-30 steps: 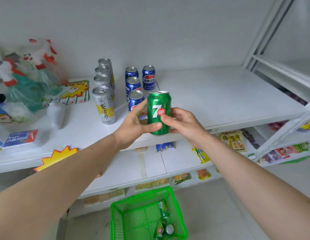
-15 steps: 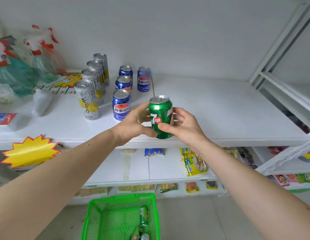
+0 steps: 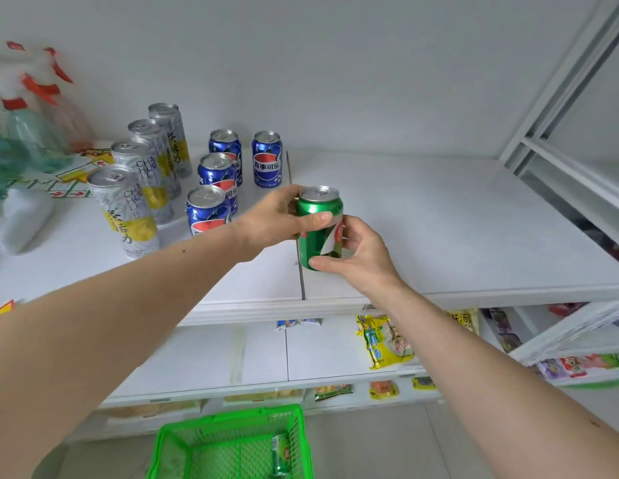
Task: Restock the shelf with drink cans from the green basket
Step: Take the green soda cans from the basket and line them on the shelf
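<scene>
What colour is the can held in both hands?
Green, with a white and red logo; the 7up can shows in the head view.

1. Both hands hold a green can (image 3: 320,229) upright over the white shelf (image 3: 456,236): left hand (image 3: 277,219) near its top, right hand (image 3: 361,254) near its bottom.
2. Left of it stand four blue cans (image 3: 266,159) and four tall silver cans (image 3: 126,209).
3. A green basket (image 3: 183,440) on the floor holds another can (image 3: 279,454).

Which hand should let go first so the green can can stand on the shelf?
Probably left: the left hand only steadies the green can near its top, while the right hand cradles it low.
</scene>
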{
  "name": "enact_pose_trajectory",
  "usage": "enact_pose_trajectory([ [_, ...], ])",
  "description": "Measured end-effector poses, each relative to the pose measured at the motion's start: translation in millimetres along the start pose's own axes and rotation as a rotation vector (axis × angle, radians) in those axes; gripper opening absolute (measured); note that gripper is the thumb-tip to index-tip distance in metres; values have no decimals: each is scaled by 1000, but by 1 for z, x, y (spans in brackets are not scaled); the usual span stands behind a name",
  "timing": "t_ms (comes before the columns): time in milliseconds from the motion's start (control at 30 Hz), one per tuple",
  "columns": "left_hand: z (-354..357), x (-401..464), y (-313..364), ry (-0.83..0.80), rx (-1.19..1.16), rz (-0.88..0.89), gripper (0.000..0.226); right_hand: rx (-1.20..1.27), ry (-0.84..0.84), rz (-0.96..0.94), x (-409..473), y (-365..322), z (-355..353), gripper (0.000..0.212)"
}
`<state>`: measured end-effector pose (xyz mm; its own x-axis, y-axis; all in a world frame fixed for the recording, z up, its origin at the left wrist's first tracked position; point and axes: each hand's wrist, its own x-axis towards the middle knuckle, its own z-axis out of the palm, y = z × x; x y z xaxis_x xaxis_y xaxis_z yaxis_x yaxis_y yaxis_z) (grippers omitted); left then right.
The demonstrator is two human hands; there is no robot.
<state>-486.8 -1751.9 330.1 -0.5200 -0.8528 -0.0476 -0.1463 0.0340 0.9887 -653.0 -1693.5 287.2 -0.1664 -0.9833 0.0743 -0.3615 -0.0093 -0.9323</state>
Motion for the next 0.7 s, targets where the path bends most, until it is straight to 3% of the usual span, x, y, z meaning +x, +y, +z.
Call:
enact_pose_trajectory([
  [500, 19, 63, -44, -9, -113, 54, 51, -195, 290, -29, 50, 58, 4, 70],
  [700, 17, 57, -52, 30, -164, 38, 68, -198, 235, -40, 46, 67, 2, 81],
])
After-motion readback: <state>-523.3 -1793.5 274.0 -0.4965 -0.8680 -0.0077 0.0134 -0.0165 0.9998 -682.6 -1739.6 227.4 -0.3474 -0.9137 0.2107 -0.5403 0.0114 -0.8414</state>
